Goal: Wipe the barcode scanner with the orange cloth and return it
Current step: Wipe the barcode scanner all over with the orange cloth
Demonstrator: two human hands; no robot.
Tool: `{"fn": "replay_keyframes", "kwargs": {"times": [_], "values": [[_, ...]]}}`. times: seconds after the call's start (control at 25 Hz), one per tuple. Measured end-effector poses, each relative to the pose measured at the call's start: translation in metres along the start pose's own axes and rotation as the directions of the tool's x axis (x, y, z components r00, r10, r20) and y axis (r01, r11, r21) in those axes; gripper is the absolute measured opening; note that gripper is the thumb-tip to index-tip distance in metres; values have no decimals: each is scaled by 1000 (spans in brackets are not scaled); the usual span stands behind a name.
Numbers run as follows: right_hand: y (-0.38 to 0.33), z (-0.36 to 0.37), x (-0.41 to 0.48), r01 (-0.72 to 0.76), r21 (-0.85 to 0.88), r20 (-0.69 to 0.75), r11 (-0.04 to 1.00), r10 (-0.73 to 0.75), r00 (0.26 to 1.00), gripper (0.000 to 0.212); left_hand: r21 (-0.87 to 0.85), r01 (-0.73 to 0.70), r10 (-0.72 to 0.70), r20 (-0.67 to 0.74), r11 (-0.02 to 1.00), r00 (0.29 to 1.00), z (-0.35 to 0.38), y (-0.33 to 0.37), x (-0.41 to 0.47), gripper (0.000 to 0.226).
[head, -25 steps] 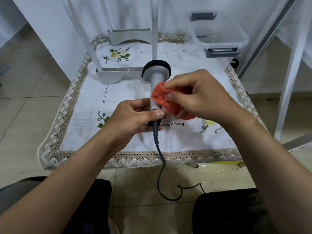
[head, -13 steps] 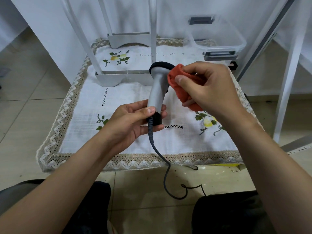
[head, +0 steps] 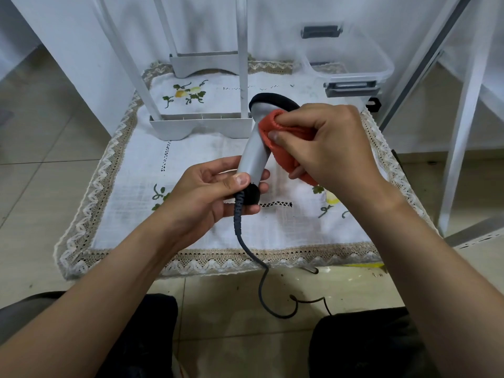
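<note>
L hand pinching base of barcode scanner just above cable, held over embroidered cloth. R hand bunching orange cloth vs neck. Judged: scanner light, rigid, smooth plastic, maybe slippery; hold at base. Cloth soft.

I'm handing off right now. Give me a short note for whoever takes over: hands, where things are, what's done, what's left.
Left hand: gripping the barcode scanner at the base of its handle, head tilted up and away, cable trailing to the floor.
Right hand: pressing the orange cloth against the upper handle, just below the head.
Done: scanner picked up, wiping in progress.
Left: finish wiping, then return the scanner.
</note>
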State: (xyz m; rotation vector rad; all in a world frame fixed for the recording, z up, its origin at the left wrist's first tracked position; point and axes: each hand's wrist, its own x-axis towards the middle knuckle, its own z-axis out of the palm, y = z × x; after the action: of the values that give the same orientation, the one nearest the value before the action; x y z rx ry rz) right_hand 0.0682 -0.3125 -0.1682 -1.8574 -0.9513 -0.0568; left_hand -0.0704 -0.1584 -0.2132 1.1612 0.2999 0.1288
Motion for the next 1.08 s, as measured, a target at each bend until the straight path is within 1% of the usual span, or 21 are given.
{"fn": "replay_keyframes", "kwargs": {"times": [0.08,0.2,0.24,0.4,0.56,0.72,0.88,0.92,1.04,1.08], "values": [[-2,0,-1,-26,12,1,1000,26,1000,14,4,-4,4,3,1000,1000,0,0,0,44],[-3,-1,0,-93,32,-90,995,95,991,14,10,-13,13,20,1000,1000,0,1,0,43],[-4,-1,0,-97,39,-91,995,100,991,14,12,-16,16,22,1000,1000,0,2,0,43],[-8,0,-3,-55,25,35,998,54,998,21,13,-12,12,3,1000,1000,-1,1,0,43],[-6,-1,1,-113,38,-40,993,115,993,18,20,-9,9,17,1000,1000,0,1,0,44],[-6,0,-2,-60,50,42,997,58,997,26,12,-10,10,8,1000,1000,0,0,0,42],[-2,-2,2,-138,58,-42,989,140,989,16,24,-17,16,28,1000,999,0,0,0,44],[-2,-2,2,-128,64,-30,990,130,991,14,24,-17,17,28,1000,999,0,1,0,44],[-2,-2,0,-58,62,72,996,53,996,16,20,-12,11,12,1000,1000,0,0,0,44],[-1,-2,0,-68,64,62,996,65,996,16,19,-10,10,12,1000,1000,0,0,0,43]]}}
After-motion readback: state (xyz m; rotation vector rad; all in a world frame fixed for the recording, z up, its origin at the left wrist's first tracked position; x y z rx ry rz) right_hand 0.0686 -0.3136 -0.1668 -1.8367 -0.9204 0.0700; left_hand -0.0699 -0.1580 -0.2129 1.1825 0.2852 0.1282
